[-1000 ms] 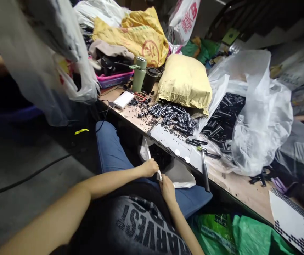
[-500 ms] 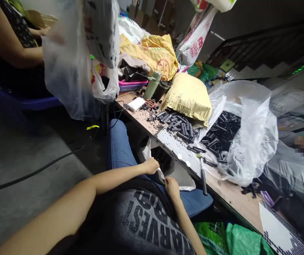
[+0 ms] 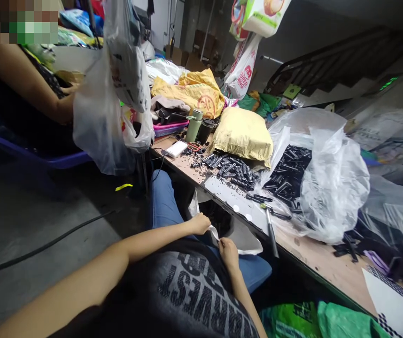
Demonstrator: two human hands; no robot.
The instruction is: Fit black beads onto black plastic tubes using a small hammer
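Between my knees, partly under the table edge, an open white sack holds dark contents that I cannot make out. My left hand is closed on the sack's near rim. A little to the right, my right hand pinches the same rim, and a short twisted stretch of it runs between the two hands. On the table beyond lie ridged black-and-white pieces in a heap, with tiny dark bits scattered about. A hammer rests with its handle over the table edge.
A clear plastic bag of black parts stands open on the table. Behind the heap sit a yellow wrapped bundle, a green bottle and scissors. Plastic bags hang at left, beside another person's arm.
The camera view has shifted slightly, bringing more of the other person and the hanging bags into sight. Both hands keep their hold on the sack's rim, almost unmoved.
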